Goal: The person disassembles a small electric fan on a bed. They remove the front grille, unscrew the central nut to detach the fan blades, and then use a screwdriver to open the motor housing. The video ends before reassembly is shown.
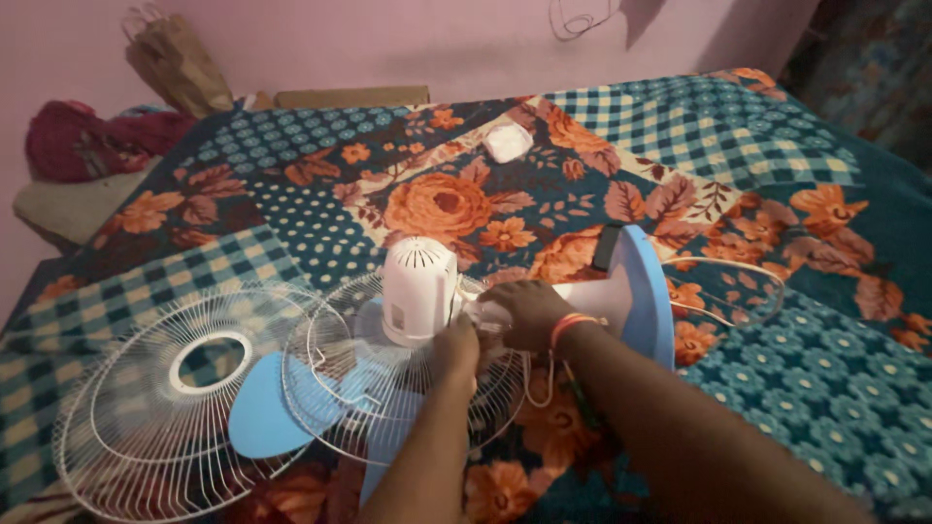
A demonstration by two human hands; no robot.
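A table fan lies on its side on a patterned bedspread [777, 388]. Its white motor housing [418, 289] points up, with a wire grille [335, 388] and light blue blades [264, 417] below it. My left hand [454, 351] touches the fan just below the motor housing. My right hand [519, 312], with an orange band at the wrist, grips the fan's neck next to the housing. The white stand and light blue round base [643, 291] stick out to the right. A loose front wire grille [165, 398] lies at the left.
A small white part [507, 142] lies further up the bed. A white cable [738, 281] loops to the right of the base. A brown paper bag [180, 63] leans on the pink wall, and red cloth [83, 141] sits at the far left.
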